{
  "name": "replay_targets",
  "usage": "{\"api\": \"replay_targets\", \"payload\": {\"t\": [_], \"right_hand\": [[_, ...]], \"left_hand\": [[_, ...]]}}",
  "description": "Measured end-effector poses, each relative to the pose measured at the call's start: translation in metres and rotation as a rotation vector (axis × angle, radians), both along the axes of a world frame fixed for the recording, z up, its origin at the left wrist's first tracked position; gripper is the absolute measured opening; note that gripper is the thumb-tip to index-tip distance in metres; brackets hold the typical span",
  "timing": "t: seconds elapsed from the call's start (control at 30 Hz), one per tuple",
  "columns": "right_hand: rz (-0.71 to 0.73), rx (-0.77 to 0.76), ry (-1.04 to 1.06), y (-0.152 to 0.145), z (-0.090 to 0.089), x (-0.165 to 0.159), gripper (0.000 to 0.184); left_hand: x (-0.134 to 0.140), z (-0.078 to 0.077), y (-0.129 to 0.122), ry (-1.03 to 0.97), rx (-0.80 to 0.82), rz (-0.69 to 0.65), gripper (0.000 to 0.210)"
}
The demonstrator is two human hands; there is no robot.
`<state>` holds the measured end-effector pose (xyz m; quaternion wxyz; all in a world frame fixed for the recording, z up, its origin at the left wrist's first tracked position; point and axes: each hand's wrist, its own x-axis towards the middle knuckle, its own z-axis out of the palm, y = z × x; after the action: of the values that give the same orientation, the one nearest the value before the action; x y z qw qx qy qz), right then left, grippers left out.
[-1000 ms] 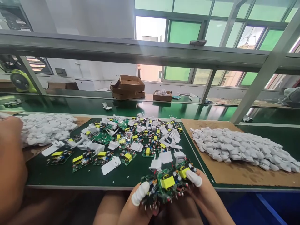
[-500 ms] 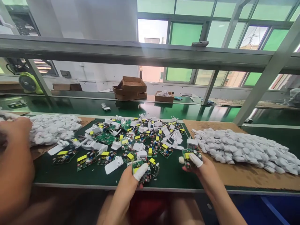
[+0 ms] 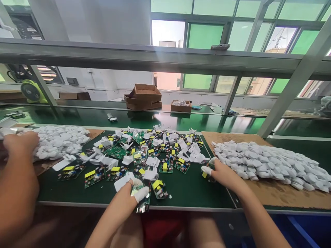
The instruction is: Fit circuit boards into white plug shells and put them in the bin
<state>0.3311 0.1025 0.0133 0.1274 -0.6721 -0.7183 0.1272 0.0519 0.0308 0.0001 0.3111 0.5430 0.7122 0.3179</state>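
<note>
My left hand (image 3: 126, 198), with a white cot on its thumb, is closed on a green circuit board (image 3: 143, 204) near the bench's front edge. A flat white plastic piece (image 3: 121, 182) lies just behind that hand. My right hand (image 3: 218, 172), also with white fingertip cots, grips another circuit board (image 3: 205, 174), mostly hidden by its fingers. Between the hands, a loose board with a yellow transformer (image 3: 158, 185) rests on the green surface. Behind lies a heap of similar boards (image 3: 165, 167), mixed with white plastic housings (image 3: 195, 153).
White plastic parts are piled on cardboard (image 3: 248, 193) at right; another white pile (image 3: 60, 141) is at left, beside another person's arm (image 3: 20, 172). Beyond runs a green conveyor (image 3: 103, 112). Cardboard boxes (image 3: 144, 96) stand behind it, under a metal beam (image 3: 129, 57).
My left hand has moved left with its board, exposing the loose board between the hands. My right hand has turned and shifted slightly back. A small piece on the conveyor has slid left.
</note>
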Motion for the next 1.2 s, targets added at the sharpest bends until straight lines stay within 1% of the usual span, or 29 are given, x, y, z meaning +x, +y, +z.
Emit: {"api": "replay_targets", "payload": {"t": [0.07,0.1,0.17,0.23,0.27,0.3,0.33,0.37,0.4,0.43,0.47,0.5,0.53,0.57,0.63,0.7,0.73,0.8,0.87,0.93,0.97,1.03,1.1,1.13,1.2], "right_hand": [[0.031,0.016,-0.042,0.008,-0.001,0.005,0.018],[0.024,0.039,-0.078,0.011,-0.002,0.006,0.018],[-0.042,0.116,-0.168,0.01,-0.004,0.007,0.017],[-0.12,0.198,-0.235,0.001,-0.004,0.0,0.021],[-0.13,0.249,-0.24,-0.006,-0.003,-0.007,0.025],[-0.089,0.315,-0.217,-0.015,-0.004,-0.015,0.028],[0.007,0.373,-0.182,-0.025,-0.004,-0.026,0.031],[0.176,0.452,-0.115,-0.036,-0.006,-0.037,0.033],[0.4,0.48,-0.058,-0.046,-0.009,-0.049,0.035],[0.588,0.454,-0.029,-0.055,-0.013,-0.06,0.04],[0.706,0.409,-0.014,-0.062,-0.018,-0.069,0.044],[0.759,0.349,-0.026,-0.067,-0.024,-0.077,0.048],[0.751,0.299,-0.047,-0.07,-0.029,-0.082,0.05],[0.712,0.269,-0.069,-0.072,-0.035,-0.086,0.051],[0.649,0.248,-0.106,-0.073,-0.043,-0.09,0.05],[0.619,0.25,-0.106,-0.071,-0.047,-0.094,0.051],[0.615,0.252,-0.097,-0.069,-0.048,-0.097,0.053],[0.632,0.255,-0.072,-0.067,-0.047,-0.104,0.053],[0.667,0.25,-0.057,-0.064,-0.044,-0.113,0.048],[0.697,0.251,-0.051,-0.063,-0.037,-0.12,0.042],[0.716,0.258,-0.045,-0.062,-0.031,-0.121,0.04],[0.744,0.299,-0.017,-0.063,-0.014,-0.115,0.039],[0.725,0.373,0.028,-0.068,0.008,-0.09,0.038],[0.694,0.407,0.052,-0.072,0.017,-0.069,0.038],[0.576,0.441,0.089,-0.082,0.028,-0.01,0.037]], "left_hand": [[-0.004,-0.003,-0.005,0.081,-0.058,0.027,0.028],[-0.004,-0.003,-0.007,0.127,-0.082,0.039,0.028],[-0.001,-0.001,-0.012,0.244,-0.127,0.046,0.032],[0.006,0.002,-0.013,0.331,-0.175,0.024,0.033],[0.011,0.004,-0.013,0.36,-0.187,0.01,0.033],[0.017,0.006,-0.012,0.381,-0.187,-0.004,0.033],[0.022,0.007,-0.01,0.396,-0.177,-0.017,0.032],[0.027,0.008,-0.007,0.4,-0.153,-0.032,0.031],[0.032,0.009,-0.004,0.398,-0.122,-0.048,0.029],[0.036,0.009,0.0,0.39,-0.094,-0.067,0.027],[0.038,0.009,0.004,0.377,-0.068,-0.087,0.025],[0.04,0.008,0.007,0.366,-0.041,-0.101,0.023],[0.04,0.007,0.01,0.364,-0.017,-0.109,0.023],[0.039,0.006,0.012,0.371,0.004,-0.102,0.026],[0.035,0.001,0.015,0.436,0.074,-0.068,0.038],[0.029,-0.005,0.016,0.548,0.167,-0.042,0.048],[0.027,-0.008,0.016,0.604,0.206,-0.03,0.048],[0.022,-0.013,0.014,0.679,0.242,0.011,0.043],[0.019,-0.016,0.012,0.72,0.267,0.106,0.04],[0.017,-0.016,0.01,0.76,0.32,0.204,0.038],[0.016,-0.016,0.01,0.776,0.35,0.231,0.037],[0.014,-0.015,0.01,0.789,0.392,0.231,0.034],[0.012,-0.015,0.013,0.794,0.418,0.199,0.033],[0.011,-0.017,0.014,0.797,0.433,0.184,0.033],[0.007,-0.021,0.016,0.801,0.454,0.169,0.031]]}}
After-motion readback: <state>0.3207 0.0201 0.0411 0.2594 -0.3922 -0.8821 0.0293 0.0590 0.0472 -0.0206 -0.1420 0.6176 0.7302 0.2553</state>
